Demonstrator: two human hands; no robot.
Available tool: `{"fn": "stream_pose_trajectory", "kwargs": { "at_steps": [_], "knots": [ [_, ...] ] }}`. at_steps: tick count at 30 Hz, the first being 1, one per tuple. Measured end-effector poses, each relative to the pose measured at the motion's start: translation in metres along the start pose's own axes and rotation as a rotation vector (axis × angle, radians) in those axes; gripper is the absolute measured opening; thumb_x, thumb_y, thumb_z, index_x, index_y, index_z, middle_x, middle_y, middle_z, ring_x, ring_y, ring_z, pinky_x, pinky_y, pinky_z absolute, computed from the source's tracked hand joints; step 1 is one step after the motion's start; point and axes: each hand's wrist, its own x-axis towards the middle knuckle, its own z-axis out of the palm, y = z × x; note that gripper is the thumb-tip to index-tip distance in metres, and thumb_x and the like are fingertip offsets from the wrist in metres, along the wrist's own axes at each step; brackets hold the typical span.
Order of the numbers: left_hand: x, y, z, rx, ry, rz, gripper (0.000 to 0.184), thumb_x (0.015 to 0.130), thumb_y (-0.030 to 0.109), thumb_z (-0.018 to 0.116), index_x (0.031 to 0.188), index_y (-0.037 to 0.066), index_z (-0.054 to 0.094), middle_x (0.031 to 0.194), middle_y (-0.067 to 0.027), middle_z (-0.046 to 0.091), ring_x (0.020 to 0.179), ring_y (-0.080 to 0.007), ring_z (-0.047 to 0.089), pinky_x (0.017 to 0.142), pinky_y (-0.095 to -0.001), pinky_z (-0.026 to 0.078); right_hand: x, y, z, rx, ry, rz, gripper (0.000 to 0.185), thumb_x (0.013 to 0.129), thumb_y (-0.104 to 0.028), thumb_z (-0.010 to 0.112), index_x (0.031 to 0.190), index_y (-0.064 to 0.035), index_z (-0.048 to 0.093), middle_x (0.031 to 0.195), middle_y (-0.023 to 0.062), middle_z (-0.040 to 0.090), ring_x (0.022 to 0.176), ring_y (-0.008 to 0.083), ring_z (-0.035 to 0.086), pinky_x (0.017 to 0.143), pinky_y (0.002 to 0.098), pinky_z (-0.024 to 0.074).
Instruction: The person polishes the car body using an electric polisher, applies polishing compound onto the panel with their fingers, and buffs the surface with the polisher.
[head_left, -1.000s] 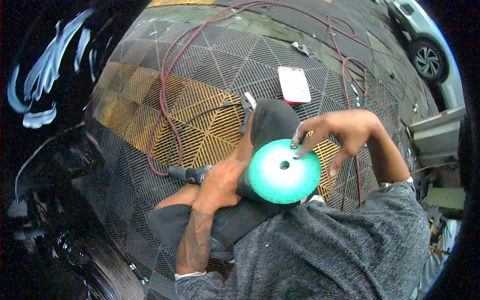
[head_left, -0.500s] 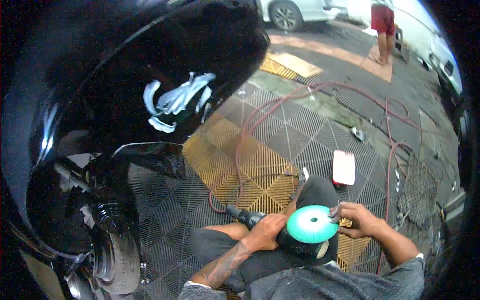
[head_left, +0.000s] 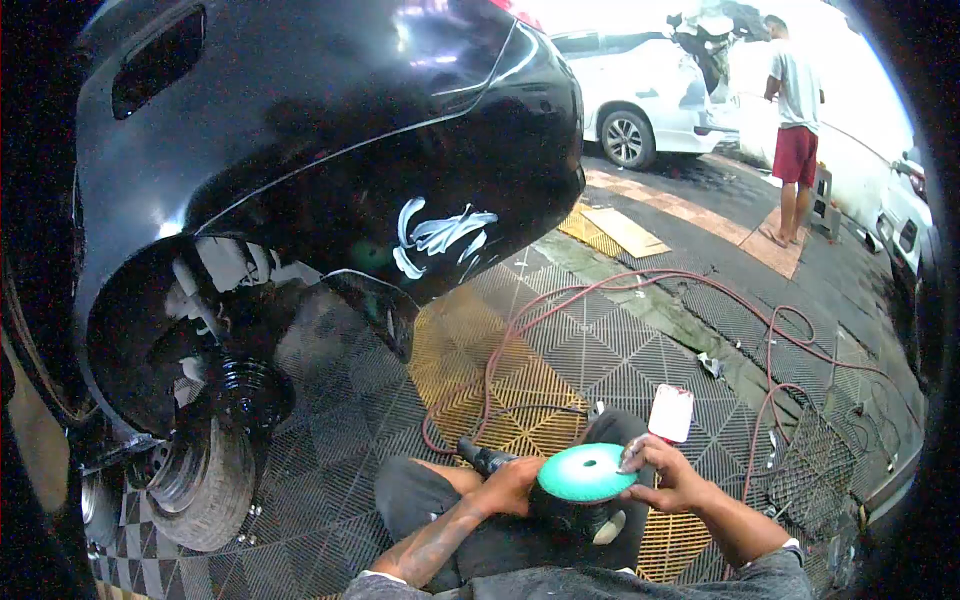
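Both hands work at a polisher [head_left: 487, 459] resting in the lap of a seated person in dark shorts. The left hand [head_left: 516, 484] is wrapped around the polisher's body. The right hand [head_left: 668, 476] is partly curled, fingertips touching the right rim of a round teal pad [head_left: 572, 482], thumb lower and apart; whether it grips the rim, I cannot tell. The pad sits on the polisher's head, facing up, with a pale middle and 1 small hole.

Beyond the knees, slatted floor tiles [head_left: 640, 345] spread out, grey around a yellow patch [head_left: 512, 362]. A white-topped container [head_left: 671, 413] with red showing at its edge stands on grey tiles near the patch's right edge. A red hose [head_left: 489, 360] loops across the patch and rightward.

To the left is a black car [head_left: 330, 185], with white smears [head_left: 447, 234] on its lower panel and 1 tyre [head_left: 212, 505] at the floor's left edge. Farther off, 1 person [head_left: 797, 95] in red shorts stands near a white car [head_left: 640, 85].
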Motion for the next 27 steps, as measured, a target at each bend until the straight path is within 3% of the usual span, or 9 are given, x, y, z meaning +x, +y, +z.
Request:
{"fn": "stream_pose_trajectory", "kwargs": {
  "at_steps": [5,6,10,13,17,20,22,23,27],
  "knots": [
    [0.024,0.077,-0.039,-0.471,0.278,-0.065,0.087,0.059,0.014,0.088,0.138,0.003,0.052,0.126,-0.0106,0.064,0.123,-0.0229,0.058,0.109,-0.0352,0.042,0.099,-0.031,-0.032,0.058,0.168,-0.186,0.039,0.079,-0.016,0.082,0.108,-0.0024,0.06,0.106,0.0097,0.061,0.1,0.0217,0.06,0.089,0.0353,0.0477],
    [0.031,0.097,-0.051,-0.574,0.328,-0.061,0.091,0.059,0.016,0.091,0.139,0.003,0.05,0.127,-0.0088,0.063,0.124,-0.0207,0.056,0.111,-0.0339,0.04,0.116,-0.036,-0.042,0.071,0.124,-0.1,0.043,0.082,-0.01,0.08,0.117,-0.0002,0.057,0.122,0.0106,0.057,0.116,0.0208,0.055,0.101,0.036,0.0436],
    [0.057,0.046,-0.065,-0.126,0.375,0.005,0.095,0.057,0.021,0.094,0.138,0.003,0.049,0.126,-0.0124,0.064,0.12,-0.025,0.061,0.108,-0.037,0.045,0.193,-0.038,-0.053,0.325,0.095,-0.066,0.051,0.082,-0.02,0.082,0.122,-0.001,0.057,0.115,0.006,0.061,0.109,0.0162,0.057,0.097,0.0318,0.0443],
    [0.065,0.049,-0.09,-0.205,0.366,0.089,0.092,0.057,0.024,0.094,0.136,0.004,0.05,0.126,-0.0129,0.064,0.118,-0.0255,0.062,0.106,-0.0382,0.047,0.222,-0.039,-0.043,0.57,0.103,-0.065,0.05,0.077,-0.02,0.086,0.114,-0.0017,0.058,0.108,0.0044,0.063,0.1,0.0137,0.059,0.091,0.0302,0.0465],
    [0.075,0.043,-0.112,-0.229,0.398,0.141,0.09,0.059,0.028,0.093,0.134,0.003,0.051,0.124,-0.0129,0.065,0.113,-0.0258,0.065,0.103,-0.0401,0.049,0.244,-0.034,-0.038,0.732,0.031,-0.078,0.045,0.079,-0.009,0.082,0.116,-0.0022,0.058,0.115,0.0093,0.066,0.106,0.0179,0.064,0.095,0.0318,0.0496],
    [0.079,0.034,-0.112,-0.27,0.443,0.109,0.088,0.059,0.031,0.093,0.131,0.002,0.052,0.121,-0.0132,0.066,0.109,-0.0268,0.066,0.101,-0.0413,0.049,0.247,0.016,-0.019,0.942,0.335,-0.176,0.053,0.084,-0.003,0.067,0.134,0.0012,0.05,0.127,0.0187,0.062,0.117,0.0251,0.061,0.1,0.0395,0.0484],
    [0.086,0.033,-0.119,-0.279,0.508,0.092,0.087,0.059,0.031,0.092,0.13,0.001,0.053,0.12,-0.0139,0.067,0.108,-0.0275,0.067,0.099,-0.041,0.05,0.236,0.06,-0.005,0.904,0.578,-0.101,0.056,0.091,-0.013,0.06,0.143,-0.0009,0.042,0.135,0.0204,0.057,0.12,0.0309,0.059,0.105,0.0462,0.0458],
    [0.092,0.027,-0.124,-0.283,0.556,0.071,0.085,0.059,0.03,0.092,0.128,0.0,0.054,0.117,-0.0145,0.068,0.106,-0.028,0.067,0.098,-0.0403,0.05,0.215,0.081,0.016,1.139,0.464,-0.206,0.057,0.095,-0.02,0.057,0.146,-0.0009,0.039,0.137,0.0207,0.055,0.124,0.0343,0.056,0.107,0.046,0.045],
    [0.12,0.011,-0.154,-0.278,0.648,0.11,0.079,0.059,0.029,0.091,0.124,-0.001,0.058,0.111,-0.0141,0.07,0.1,-0.0259,0.068,0.093,-0.0387,0.052,0.146,0.168,0.104,0.232,0.274,0.171,0.08,0.082,-0.034,0.078,0.142,0.0042,0.042,0.136,0.0194,0.054,0.124,0.0297,0.054,0.106,0.0405,0.0435]
  ]
}}
